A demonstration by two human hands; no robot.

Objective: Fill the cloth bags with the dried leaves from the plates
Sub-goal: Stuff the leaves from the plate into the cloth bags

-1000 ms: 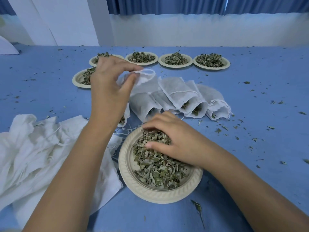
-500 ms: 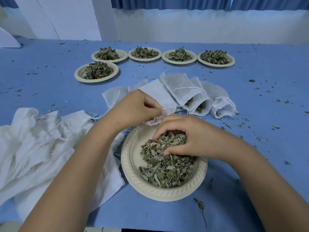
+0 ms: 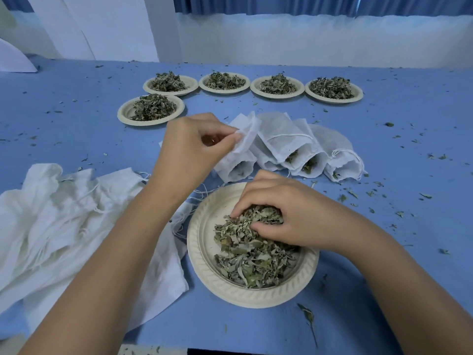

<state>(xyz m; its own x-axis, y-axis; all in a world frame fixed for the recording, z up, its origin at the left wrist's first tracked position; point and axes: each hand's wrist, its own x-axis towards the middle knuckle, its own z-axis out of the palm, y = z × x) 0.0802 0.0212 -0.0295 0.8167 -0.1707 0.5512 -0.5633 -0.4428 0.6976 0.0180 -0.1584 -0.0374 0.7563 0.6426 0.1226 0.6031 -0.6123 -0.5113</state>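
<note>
Dried grey-green leaves [image 3: 250,254] are heaped on a round cream paper plate [image 3: 202,275] near the front of the blue worktop [image 3: 409,175], and are gripped by the curled right hand [image 3: 289,216]. Just behind, a small white cloth bag [image 3: 245,139] is pinched at its edge by the left hand [image 3: 189,147], beside a row of filled white bags [image 3: 294,142]
</note>
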